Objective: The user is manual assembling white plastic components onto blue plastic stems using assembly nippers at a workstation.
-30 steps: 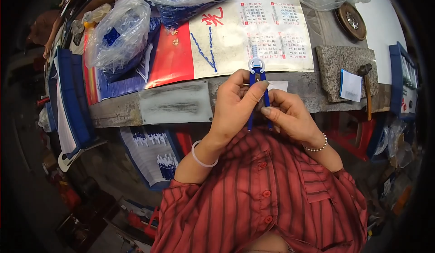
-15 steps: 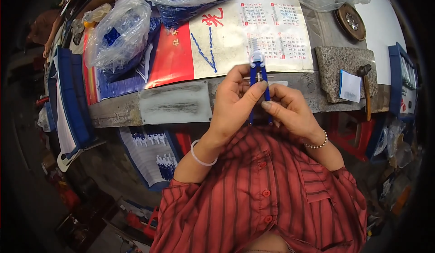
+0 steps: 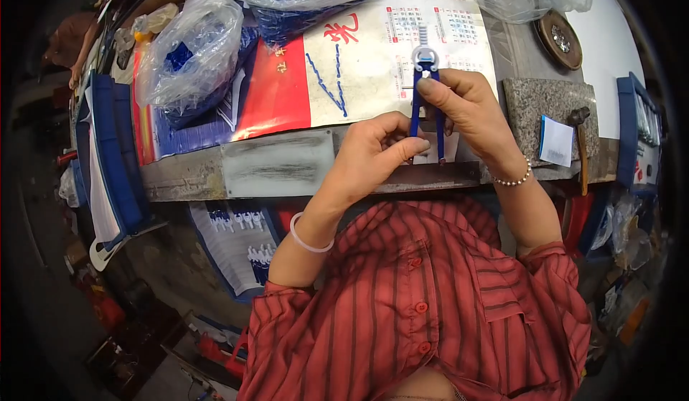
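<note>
A drawing compass (image 3: 425,60) with a white ringed head and blue legs is held upright between my hands above the table's near edge. My right hand (image 3: 470,106) grips it just below the head, thumb across the tops of the legs. Lower down, my left hand (image 3: 377,153) has thumb and fingers closed about the left leg; its fingertips are partly hidden. The two legs stand slightly apart. Beneath lies a printed calendar sheet (image 3: 369,78), with small blue pieces (image 3: 339,99) set in a V-shaped line on it.
Plastic bags of blue parts (image 3: 190,63) stand at the far left. A grey metal plate (image 3: 278,162) lies along the near edge. To the right are a stone slab (image 3: 527,96), a hammer (image 3: 582,150) and a round brown dish (image 3: 549,31). Below, a tray (image 3: 233,257) holds several finished compasses.
Both hands and the compass have moved away from my body, slightly right. My right hand has shifted up to the head end, and my left hand down to the leg.
</note>
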Motion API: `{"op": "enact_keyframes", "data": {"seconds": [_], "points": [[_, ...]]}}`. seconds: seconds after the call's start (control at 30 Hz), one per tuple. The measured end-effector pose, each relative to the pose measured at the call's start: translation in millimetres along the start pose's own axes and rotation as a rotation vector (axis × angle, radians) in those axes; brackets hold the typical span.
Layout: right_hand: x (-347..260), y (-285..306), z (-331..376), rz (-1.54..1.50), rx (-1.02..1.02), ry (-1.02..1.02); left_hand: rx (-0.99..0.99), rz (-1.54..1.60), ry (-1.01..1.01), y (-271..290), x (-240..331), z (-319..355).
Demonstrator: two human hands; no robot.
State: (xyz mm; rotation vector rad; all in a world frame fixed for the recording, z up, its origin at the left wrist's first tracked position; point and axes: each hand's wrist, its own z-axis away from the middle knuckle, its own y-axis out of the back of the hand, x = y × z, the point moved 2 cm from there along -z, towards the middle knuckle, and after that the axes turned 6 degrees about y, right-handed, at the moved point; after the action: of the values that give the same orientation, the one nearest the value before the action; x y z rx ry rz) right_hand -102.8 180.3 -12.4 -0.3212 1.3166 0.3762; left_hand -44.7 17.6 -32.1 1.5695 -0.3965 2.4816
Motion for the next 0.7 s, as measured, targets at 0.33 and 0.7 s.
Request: {"op": "enact_keyframes", "data": {"seconds": [0.33, 0.7], "points": [[9, -4, -16, -0.010, 0.029, 0.018, 0.108, -0.251, -0.032, 8, -4, -9], [13, -1, -18, 0.014, 0.005, 0.011, 0.186, -0.355, -0.064, 6, -8, -8]]}}
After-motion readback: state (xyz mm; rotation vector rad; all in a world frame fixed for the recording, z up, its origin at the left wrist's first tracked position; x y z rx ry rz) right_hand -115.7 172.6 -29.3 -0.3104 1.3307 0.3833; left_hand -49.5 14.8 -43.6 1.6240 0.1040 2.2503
